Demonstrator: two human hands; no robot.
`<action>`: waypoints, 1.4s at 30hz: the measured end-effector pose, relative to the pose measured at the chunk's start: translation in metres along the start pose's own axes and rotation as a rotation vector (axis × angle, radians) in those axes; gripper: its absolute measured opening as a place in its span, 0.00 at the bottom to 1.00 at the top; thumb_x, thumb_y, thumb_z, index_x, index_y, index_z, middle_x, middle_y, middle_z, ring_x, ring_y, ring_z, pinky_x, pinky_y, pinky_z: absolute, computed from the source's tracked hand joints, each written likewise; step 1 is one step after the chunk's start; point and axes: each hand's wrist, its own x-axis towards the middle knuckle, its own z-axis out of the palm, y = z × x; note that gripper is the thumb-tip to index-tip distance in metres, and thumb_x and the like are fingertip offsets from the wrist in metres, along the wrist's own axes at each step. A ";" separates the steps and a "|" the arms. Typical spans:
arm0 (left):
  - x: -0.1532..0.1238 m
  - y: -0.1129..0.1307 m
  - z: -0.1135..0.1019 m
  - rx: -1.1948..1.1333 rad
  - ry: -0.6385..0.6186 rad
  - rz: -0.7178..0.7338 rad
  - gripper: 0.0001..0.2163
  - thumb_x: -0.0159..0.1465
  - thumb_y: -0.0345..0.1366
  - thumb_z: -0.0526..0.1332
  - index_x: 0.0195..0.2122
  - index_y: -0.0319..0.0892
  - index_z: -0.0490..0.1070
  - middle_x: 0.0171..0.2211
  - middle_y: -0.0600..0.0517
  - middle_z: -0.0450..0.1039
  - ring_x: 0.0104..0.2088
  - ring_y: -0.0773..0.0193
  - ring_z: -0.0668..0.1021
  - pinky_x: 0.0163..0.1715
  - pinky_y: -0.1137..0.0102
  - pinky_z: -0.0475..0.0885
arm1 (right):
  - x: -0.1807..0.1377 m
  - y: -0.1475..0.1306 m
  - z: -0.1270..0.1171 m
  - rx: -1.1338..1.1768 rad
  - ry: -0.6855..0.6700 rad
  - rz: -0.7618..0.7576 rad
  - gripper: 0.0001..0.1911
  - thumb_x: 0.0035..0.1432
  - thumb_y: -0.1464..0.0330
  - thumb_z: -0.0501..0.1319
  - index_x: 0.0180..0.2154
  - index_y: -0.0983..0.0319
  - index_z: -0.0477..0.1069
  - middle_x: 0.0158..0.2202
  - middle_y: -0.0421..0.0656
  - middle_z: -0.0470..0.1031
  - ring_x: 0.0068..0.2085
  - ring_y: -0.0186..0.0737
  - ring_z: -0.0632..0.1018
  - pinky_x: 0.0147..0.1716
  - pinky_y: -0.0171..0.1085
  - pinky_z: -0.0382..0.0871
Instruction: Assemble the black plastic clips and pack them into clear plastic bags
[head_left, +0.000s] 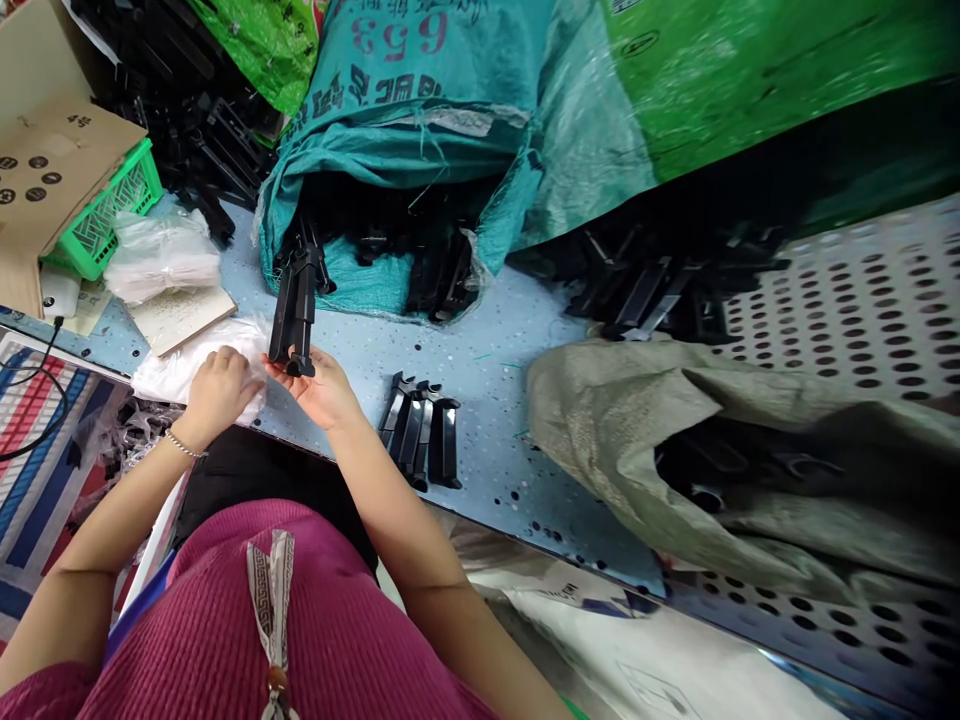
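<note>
My right hand (324,388) is wrapped around the lower end of a long black plastic part (302,300). It is held upright in front of the open teal sack (360,285), and a second black piece lies close along its left side. My left hand (219,388) has its fingers bent and pressed together on a pile of thin white plastic bags (169,372); its fingertips are partly hidden. To the right of my hands, several similar black parts (421,430) lie side by side on the speckled blue table (499,400). More black parts show inside the teal sack.
At the left stand a green basket (112,205), a cardboard box (67,150) and a bundle of clear bags (161,255). A grey sack (600,400) of black parts lies at right, beside a perforated metal surface (885,300). Loose black parts (652,285) are heaped behind it.
</note>
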 end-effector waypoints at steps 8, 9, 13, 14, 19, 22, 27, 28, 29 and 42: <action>0.006 -0.032 -0.034 -0.394 -0.297 -0.212 0.14 0.54 0.45 0.70 0.22 0.41 0.70 0.22 0.55 0.68 0.24 0.67 0.69 0.26 0.71 0.62 | -0.008 -0.001 -0.004 -0.005 -0.019 0.020 0.14 0.48 0.62 0.77 0.32 0.60 0.77 0.37 0.42 0.84 0.44 0.45 0.85 0.49 0.42 0.79; 0.006 -0.035 -0.038 -0.455 -0.327 -0.250 0.15 0.54 0.47 0.69 0.24 0.41 0.73 0.22 0.55 0.68 0.23 0.68 0.68 0.25 0.71 0.61 | -0.008 0.000 -0.001 0.005 -0.029 0.030 0.14 0.48 0.62 0.77 0.32 0.60 0.77 0.37 0.43 0.84 0.44 0.45 0.85 0.49 0.42 0.80; 0.009 -0.037 -0.037 -0.589 -0.340 -0.376 0.16 0.54 0.49 0.68 0.29 0.39 0.77 0.22 0.54 0.71 0.23 0.68 0.68 0.24 0.71 0.61 | -0.005 0.007 0.011 0.047 -0.083 0.076 0.14 0.48 0.62 0.77 0.31 0.60 0.76 0.36 0.43 0.84 0.42 0.45 0.85 0.47 0.41 0.81; 0.009 -0.036 -0.034 -0.570 -0.296 -0.397 0.15 0.53 0.47 0.68 0.28 0.39 0.76 0.22 0.54 0.70 0.22 0.68 0.68 0.24 0.71 0.61 | -0.004 0.010 0.013 0.059 -0.095 0.085 0.14 0.48 0.62 0.77 0.31 0.60 0.76 0.36 0.43 0.84 0.42 0.45 0.86 0.47 0.41 0.81; 0.001 -0.030 -0.027 -0.579 -0.065 -0.331 0.10 0.54 0.40 0.69 0.30 0.40 0.72 0.27 0.53 0.74 0.27 0.66 0.73 0.28 0.72 0.67 | 0.006 0.031 0.010 0.076 -0.072 0.132 0.17 0.43 0.62 0.79 0.31 0.61 0.75 0.35 0.42 0.84 0.41 0.45 0.85 0.47 0.41 0.80; -0.008 -0.029 -0.038 -0.676 0.091 -0.242 0.11 0.56 0.38 0.69 0.36 0.42 0.71 0.31 0.53 0.76 0.32 0.65 0.77 0.34 0.70 0.72 | 0.009 0.044 0.002 0.030 0.010 0.167 0.19 0.40 0.62 0.80 0.32 0.62 0.77 0.35 0.42 0.84 0.41 0.43 0.84 0.44 0.38 0.80; -0.010 -0.030 -0.050 -0.147 -0.038 0.131 0.11 0.63 0.27 0.57 0.38 0.42 0.79 0.43 0.45 0.78 0.46 0.55 0.78 0.50 0.58 0.75 | 0.009 0.051 -0.005 -0.009 0.033 0.164 0.18 0.42 0.60 0.79 0.33 0.61 0.78 0.37 0.43 0.84 0.44 0.45 0.83 0.46 0.38 0.78; -0.007 -0.030 -0.048 -0.019 -0.087 0.195 0.13 0.63 0.26 0.55 0.39 0.41 0.80 0.46 0.42 0.78 0.48 0.52 0.78 0.52 0.55 0.74 | 0.009 0.050 -0.005 -0.019 0.028 0.157 0.18 0.43 0.61 0.78 0.33 0.61 0.78 0.36 0.43 0.83 0.43 0.44 0.83 0.45 0.38 0.78; -0.004 -0.029 -0.046 0.075 -0.121 0.235 0.14 0.63 0.26 0.55 0.41 0.40 0.81 0.48 0.41 0.77 0.49 0.50 0.78 0.53 0.52 0.74 | 0.007 0.047 -0.005 -0.027 0.022 0.147 0.17 0.44 0.61 0.78 0.34 0.61 0.78 0.35 0.42 0.83 0.42 0.43 0.83 0.45 0.38 0.78; -0.002 -0.053 -0.061 -0.059 -0.149 0.197 0.29 0.64 0.29 0.56 0.68 0.40 0.63 0.66 0.40 0.65 0.60 0.53 0.74 0.59 0.59 0.75 | -0.048 0.067 -0.032 0.323 -0.125 0.738 0.08 0.68 0.72 0.57 0.44 0.70 0.71 0.35 0.50 0.82 0.29 0.31 0.82 0.28 0.25 0.77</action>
